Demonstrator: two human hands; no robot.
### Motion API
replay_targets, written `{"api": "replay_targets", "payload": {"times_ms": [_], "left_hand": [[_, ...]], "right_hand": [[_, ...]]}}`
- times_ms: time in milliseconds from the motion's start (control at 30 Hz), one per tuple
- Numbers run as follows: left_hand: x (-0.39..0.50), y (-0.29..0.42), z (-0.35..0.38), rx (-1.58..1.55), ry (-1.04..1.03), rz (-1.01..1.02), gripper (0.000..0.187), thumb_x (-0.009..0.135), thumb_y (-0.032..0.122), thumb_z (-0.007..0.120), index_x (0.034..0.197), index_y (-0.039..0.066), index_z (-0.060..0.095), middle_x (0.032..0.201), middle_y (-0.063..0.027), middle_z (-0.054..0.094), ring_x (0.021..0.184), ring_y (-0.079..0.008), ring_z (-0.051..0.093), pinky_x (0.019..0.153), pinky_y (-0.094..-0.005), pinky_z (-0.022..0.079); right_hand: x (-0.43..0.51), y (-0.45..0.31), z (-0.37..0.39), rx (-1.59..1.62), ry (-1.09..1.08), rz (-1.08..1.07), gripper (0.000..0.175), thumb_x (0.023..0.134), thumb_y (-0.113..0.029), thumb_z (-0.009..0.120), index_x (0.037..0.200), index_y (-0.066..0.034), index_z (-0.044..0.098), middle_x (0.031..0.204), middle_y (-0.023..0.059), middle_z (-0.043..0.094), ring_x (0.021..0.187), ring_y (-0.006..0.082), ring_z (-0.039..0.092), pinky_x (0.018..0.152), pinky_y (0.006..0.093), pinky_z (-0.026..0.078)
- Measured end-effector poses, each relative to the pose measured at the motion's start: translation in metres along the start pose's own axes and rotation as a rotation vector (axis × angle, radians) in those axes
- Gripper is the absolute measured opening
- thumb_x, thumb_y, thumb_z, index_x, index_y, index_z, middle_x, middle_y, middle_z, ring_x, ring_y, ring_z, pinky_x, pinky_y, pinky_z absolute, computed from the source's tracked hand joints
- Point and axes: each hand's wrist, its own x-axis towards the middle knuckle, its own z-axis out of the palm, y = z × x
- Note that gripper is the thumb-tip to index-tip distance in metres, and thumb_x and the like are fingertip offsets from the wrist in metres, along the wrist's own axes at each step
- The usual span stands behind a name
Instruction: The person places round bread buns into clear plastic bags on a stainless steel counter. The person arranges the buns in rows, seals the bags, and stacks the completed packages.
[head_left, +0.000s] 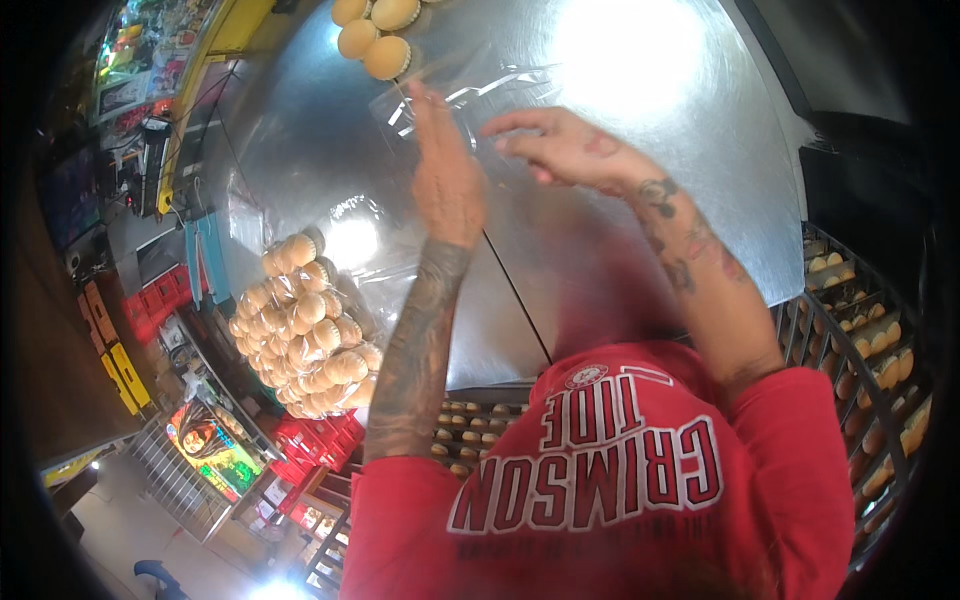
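Note:
My left hand (448, 169) stretches over the metal table (645, 247), its fingers straight and close together. Its fingertips overlap a clear plastic bag or film (510, 81) that lies creased on the tabletop; whether they touch it I cannot tell. To its right, my right hand (566, 146) hovers with thumb and fingers apart, nothing visible between them. Just beyond my left fingertips sit several loose round buns in paper cups (387, 58). Left of my left forearm, a pile of similar buns in clear plastic bags (307, 330) rests by the table's edge.
Racks with trays of buns (862, 330) stand at the right, and more bun trays (472, 431) sit below the table's near edge. Red plastic crates (319, 446) are on the left side. Another clear plastic bag (247, 217) lies near the left edge.

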Motion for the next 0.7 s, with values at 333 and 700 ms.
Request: {"api": "replay_targets", "payload": {"times_ms": [333,700], "left_hand": [[-0.029,0.044,0.028,-0.293,0.037,0.112,0.077,0.088,-0.009,0.045,0.163,-0.008,0.029,0.171,-0.0295,0.026,0.158,-0.0468,0.029,0.126,-0.0525,0.033],[0.004,-0.073,0.140,-0.232,0.180,-0.162,0.066,0.092,-0.006,0.046,0.157,-0.015,0.034,0.170,-0.0300,0.026,0.154,-0.0463,0.037,0.122,-0.0512,0.040]], "right_hand": [[0.153,0.078,0.003,-0.600,0.674,-0.872,0.083,0.093,-0.037,0.081,0.160,-0.0048,0.044,0.156,0.0242,0.053,0.141,0.0384,0.055,0.119,0.0509,0.043],[0.194,0.021,-0.300,-0.377,0.897,-0.064,0.071,0.101,-0.044,0.072,0.142,0.0083,0.045,0.119,0.0181,0.068,0.101,0.0240,0.065,0.101,0.0410,0.052]]}}
